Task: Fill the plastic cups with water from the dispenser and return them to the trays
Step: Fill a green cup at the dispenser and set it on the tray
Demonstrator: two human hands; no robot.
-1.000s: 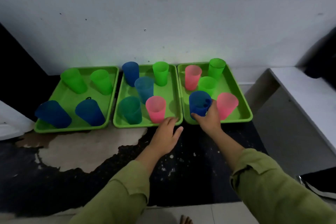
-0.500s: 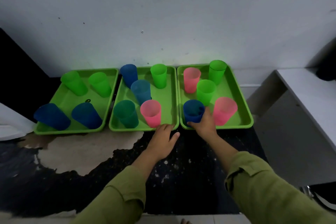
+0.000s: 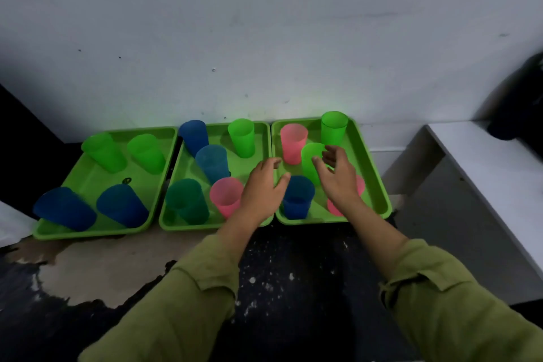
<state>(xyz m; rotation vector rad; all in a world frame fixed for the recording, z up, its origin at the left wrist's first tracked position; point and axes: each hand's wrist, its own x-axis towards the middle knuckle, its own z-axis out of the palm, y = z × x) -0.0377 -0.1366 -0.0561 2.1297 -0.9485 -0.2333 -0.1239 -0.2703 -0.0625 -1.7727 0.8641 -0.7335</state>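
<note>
Three green trays stand side by side against the wall: a left tray (image 3: 88, 226), a middle tray (image 3: 258, 132) and a right tray (image 3: 379, 185). Each holds several plastic cups in blue, green, teal and pink. A dark blue cup (image 3: 297, 197) stands upright at the front of the right tray, between my two hands. My left hand (image 3: 263, 185) hovers with relaxed fingers over the gap between the middle and right trays. My right hand (image 3: 338, 173) hangs empty above the right tray, its fingers loosely spread beside a green cup (image 3: 311, 161). It partly hides a pink cup (image 3: 335, 206).
The trays sit on a worn dark floor patch (image 3: 88, 267) below a white wall (image 3: 264, 38). A white bench or ledge (image 3: 484, 173) runs along the right side. A white object (image 3: 8, 223) shows at the left edge.
My right hand has let go of the dark blue cup, which now stands on the right tray, and lifted up and back. My left hand has moved forward over the trays.
</note>
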